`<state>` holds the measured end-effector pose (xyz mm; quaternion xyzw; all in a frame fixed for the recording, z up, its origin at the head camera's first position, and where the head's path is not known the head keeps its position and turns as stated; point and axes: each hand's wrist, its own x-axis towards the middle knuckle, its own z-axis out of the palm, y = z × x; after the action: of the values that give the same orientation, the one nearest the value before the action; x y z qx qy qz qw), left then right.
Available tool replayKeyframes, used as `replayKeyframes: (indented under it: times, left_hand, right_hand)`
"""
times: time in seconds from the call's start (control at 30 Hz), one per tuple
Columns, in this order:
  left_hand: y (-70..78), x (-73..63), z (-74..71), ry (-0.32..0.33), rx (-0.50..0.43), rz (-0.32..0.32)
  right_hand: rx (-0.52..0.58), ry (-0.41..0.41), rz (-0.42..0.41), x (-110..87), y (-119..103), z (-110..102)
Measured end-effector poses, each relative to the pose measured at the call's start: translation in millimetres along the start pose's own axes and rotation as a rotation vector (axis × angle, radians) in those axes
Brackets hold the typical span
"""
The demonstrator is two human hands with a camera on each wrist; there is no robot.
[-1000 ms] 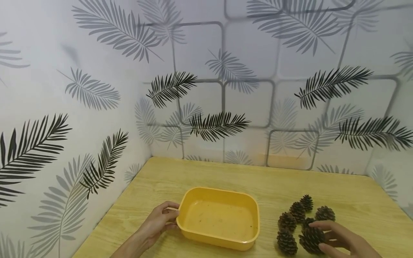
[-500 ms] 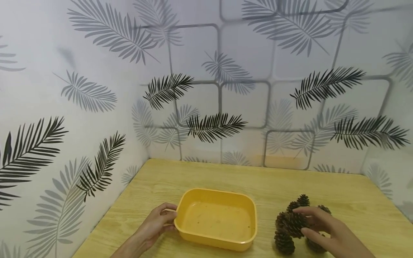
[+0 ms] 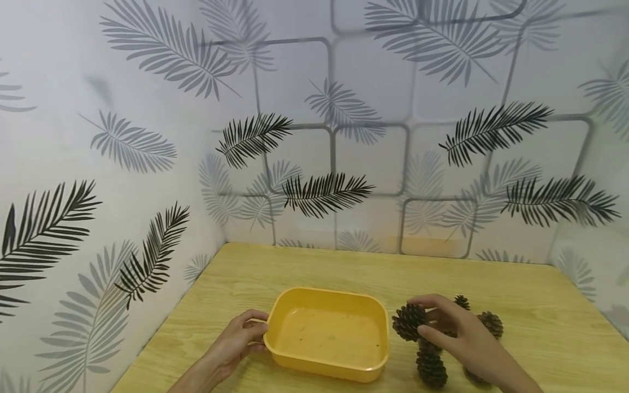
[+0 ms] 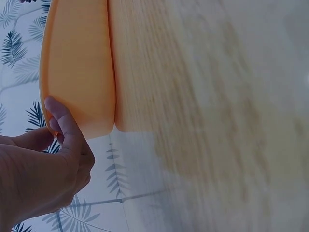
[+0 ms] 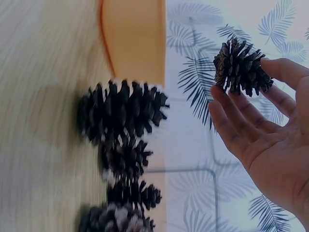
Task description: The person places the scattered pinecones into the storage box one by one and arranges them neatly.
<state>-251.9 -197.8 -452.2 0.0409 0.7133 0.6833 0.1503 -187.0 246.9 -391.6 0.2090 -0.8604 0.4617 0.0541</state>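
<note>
Pine cone (image 3: 408, 323) is pinched in the right hand (image 3: 462, 330), above the worktop (image 3: 304, 267), near the yellow tub (image 3: 329, 337). Left hand (image 3: 238, 341) pinches the tub's edge.

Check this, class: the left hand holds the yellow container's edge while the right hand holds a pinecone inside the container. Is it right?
Not inside: the head view shows the right hand holding the pinecone outside the yellow container, beside it.
</note>
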Motion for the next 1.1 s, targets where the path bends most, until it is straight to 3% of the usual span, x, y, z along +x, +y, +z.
replayKeyframes:
  times: [0.2, 0.6, 1.1]
  left_hand:
    - [1.1, -1.6, -1.4, -0.015, -0.001, 0.009]
    - [1.6, -2.4, -1.1, -0.024, 0.001, 0.017]
    - [-0.3, 1.7, 4.2, -0.028, -0.02, -0.002]
  right_hand:
    - [0.065, -0.017, -0.03, 11.2, -5.2, 9.4]
    - [0.075, -0.051, -0.077, 28.3, -4.8, 22.9]
    - [0.138, -0.102, -0.006, 44.4, 0.4, 41.0]
